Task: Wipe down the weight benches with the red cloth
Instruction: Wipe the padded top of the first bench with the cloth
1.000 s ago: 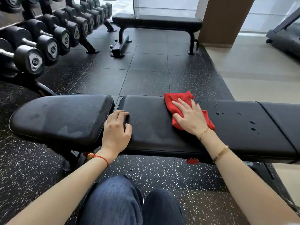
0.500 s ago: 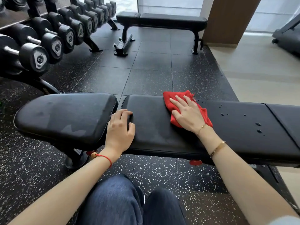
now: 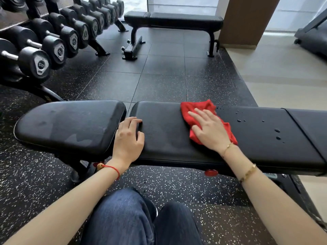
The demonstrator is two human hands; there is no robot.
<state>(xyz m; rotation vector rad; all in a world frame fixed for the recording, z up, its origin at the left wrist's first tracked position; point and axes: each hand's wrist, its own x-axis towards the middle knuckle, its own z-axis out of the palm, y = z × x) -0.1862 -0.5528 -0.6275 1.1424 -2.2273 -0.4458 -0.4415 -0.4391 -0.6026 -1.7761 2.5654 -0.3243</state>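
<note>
Wiping the long pad of the near weight bench (image 3: 168, 138) is the step in hand, judged from where the red cloth (image 3: 194, 107) lies: flat on the middle of that pad, toward its far edge. The right hand (image 3: 211, 131) is laid open on the cloth, fingers spread and the palm pressing it down; nothing is pinched. The left hand (image 3: 128, 138) is set on the pad's left end, fingers curled over the corner by the gap to the seat pad (image 3: 67, 124), apparently bracing.

To do the stroke well, even palm pressure should be kept so the cloth is not bunched, and the passes should be overlapped and carried rightward, where water droplets (image 3: 277, 130) are seen beading on the vinyl just beyond the cloth. The seam at the far right should be followed with a fingertip, as liquid would likely collect there.

The padding is black, smooth and slightly sheened, with rounded corners and piped edges; dull smears are seen on the seat pad, which suggests dampness. The cloth looks soft, napped and crumpled. The floor (image 3: 159, 82) is speckled rubber tile. A second bench (image 3: 177, 20) stands well apart by the window, its state not discernible, so the task is judged incomplete. Rubber-headed dumbbells (image 3: 42, 64) are racked to the left.
</note>
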